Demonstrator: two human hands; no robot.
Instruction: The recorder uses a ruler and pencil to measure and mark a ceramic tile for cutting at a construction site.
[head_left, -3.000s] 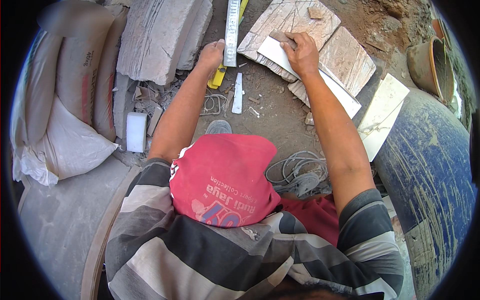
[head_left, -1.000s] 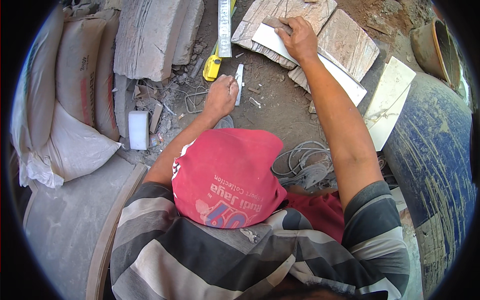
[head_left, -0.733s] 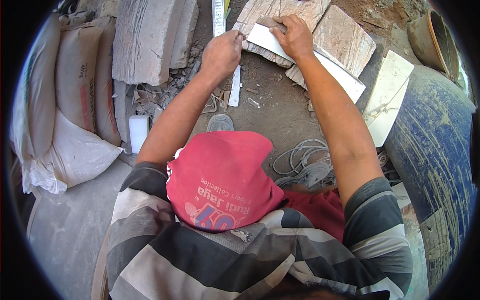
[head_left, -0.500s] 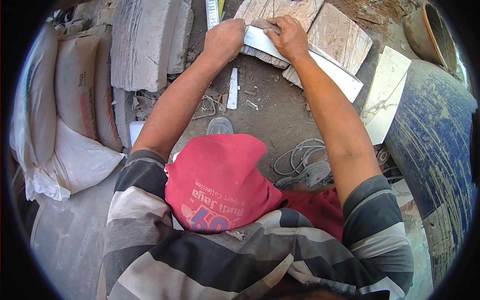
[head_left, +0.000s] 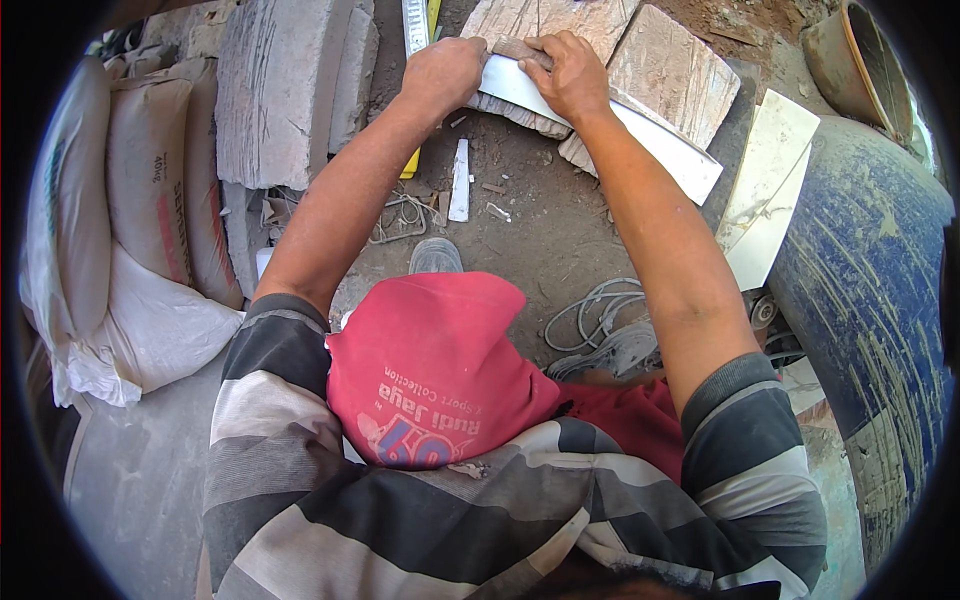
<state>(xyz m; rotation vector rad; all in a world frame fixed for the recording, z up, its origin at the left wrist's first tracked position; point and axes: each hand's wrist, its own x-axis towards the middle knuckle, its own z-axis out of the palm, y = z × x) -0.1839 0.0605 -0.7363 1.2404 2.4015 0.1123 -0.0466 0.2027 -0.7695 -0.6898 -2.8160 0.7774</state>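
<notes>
Both arms stretch forward to a long white tile strip [head_left: 670, 151] lying over slabs of rough stone. My left hand [head_left: 443, 75] is closed at the strip's left end, its fingertips mostly hidden. My right hand [head_left: 572, 80] grips a small brownish block [head_left: 520, 50] with fingers and thumb, at the strip's far edge. The strip runs under my right wrist and comes out on the right side. Beneath it lie two pinkish stone slabs [head_left: 680, 75]. Just beyond my left hand are a metal ruler-like bar [head_left: 415, 25] and a yellow edge beside it.
Filled sacks [head_left: 150, 180] stand at the left beside thick grey slabs [head_left: 275, 95]. A pale tile piece [head_left: 770, 185], a blue drum [head_left: 860, 270] and a bucket [head_left: 860, 70] are on the right. A white sliver [head_left: 460, 180] and a coiled cable [head_left: 600, 315] lie on the ground.
The whole view has shifted slightly. A yellow piece now shows beside my left forearm. Both hands keep nearly the same place at the strip and block.
</notes>
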